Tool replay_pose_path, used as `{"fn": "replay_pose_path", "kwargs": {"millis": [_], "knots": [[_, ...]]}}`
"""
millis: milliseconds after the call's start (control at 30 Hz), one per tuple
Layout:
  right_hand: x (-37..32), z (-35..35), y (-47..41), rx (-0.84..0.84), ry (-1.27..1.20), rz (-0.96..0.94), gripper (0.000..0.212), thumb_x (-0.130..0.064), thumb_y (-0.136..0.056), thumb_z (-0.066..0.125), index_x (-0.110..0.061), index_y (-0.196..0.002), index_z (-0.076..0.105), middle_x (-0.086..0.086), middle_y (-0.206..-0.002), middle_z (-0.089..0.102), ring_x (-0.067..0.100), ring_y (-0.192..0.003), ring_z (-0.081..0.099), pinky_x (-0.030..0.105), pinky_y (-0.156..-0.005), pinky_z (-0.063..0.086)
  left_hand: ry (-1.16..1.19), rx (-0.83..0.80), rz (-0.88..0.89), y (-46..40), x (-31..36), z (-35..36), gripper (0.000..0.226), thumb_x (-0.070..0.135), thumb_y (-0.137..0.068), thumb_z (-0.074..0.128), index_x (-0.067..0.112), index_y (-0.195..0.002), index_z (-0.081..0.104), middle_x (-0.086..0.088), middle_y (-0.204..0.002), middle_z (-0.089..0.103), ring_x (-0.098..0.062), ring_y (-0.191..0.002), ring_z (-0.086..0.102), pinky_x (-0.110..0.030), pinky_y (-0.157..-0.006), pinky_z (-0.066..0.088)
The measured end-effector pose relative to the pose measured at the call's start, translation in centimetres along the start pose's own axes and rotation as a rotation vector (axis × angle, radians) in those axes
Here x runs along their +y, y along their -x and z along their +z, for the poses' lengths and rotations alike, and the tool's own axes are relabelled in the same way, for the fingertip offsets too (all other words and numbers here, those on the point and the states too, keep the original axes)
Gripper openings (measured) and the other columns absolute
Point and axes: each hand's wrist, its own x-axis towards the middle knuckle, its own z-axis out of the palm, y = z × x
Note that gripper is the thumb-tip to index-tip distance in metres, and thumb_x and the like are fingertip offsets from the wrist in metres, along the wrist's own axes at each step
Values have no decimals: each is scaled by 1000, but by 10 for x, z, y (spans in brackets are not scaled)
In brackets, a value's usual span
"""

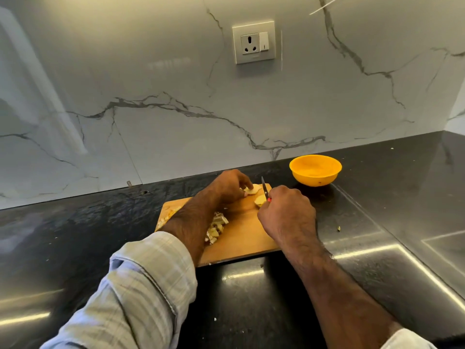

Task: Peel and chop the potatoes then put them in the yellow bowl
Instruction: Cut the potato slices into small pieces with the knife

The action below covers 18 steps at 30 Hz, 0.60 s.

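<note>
Wooden board on a dark counter: the left hand curls its fingers on a peeled potato at the far edge, while the right hand grips a knife, blade between two potato pieces. Chopped bits lie nearer. A yellow bowl stands far right, off the board.
</note>
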Motion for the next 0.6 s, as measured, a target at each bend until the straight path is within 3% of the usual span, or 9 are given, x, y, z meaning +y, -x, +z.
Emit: {"fn": "replay_pose_path", "kwargs": {"millis": [267, 467, 600], "knots": [[-6, -6, 7, -24, -3, -15, 32, -42, -94, 66, -22, -118, 70, 1, -99, 71, 18, -86, 67, 33, -68, 60, 25, 40, -9, 1, 6, 1, 18, 36, -92, 81, 25, -103, 70, 0, -112, 71, -16, -103, 66, -36, -93, 59], [-5, -2, 4, -42, 10, -33, 32, -43, -94, 64, -23, -119, 69, 3, -103, 71, 19, -88, 68, 34, -71, 61, 155, 54, -82, -12, 9, 1, 33, 18, -83, 89, 21, -109, 68, -3, -109, 69, -20, -101, 66, -36, -93, 60], [-7, 3, 2, -74, 18, -45, 31, -44, -93, 65, -24, -117, 69, 2, -102, 69, 18, -87, 67, 36, -71, 62, 234, 63, -136, -9, 6, -7, 23, 12, -88, 84, 14, -108, 73, -6, -108, 71, -21, -103, 68, -34, -89, 60]]}}
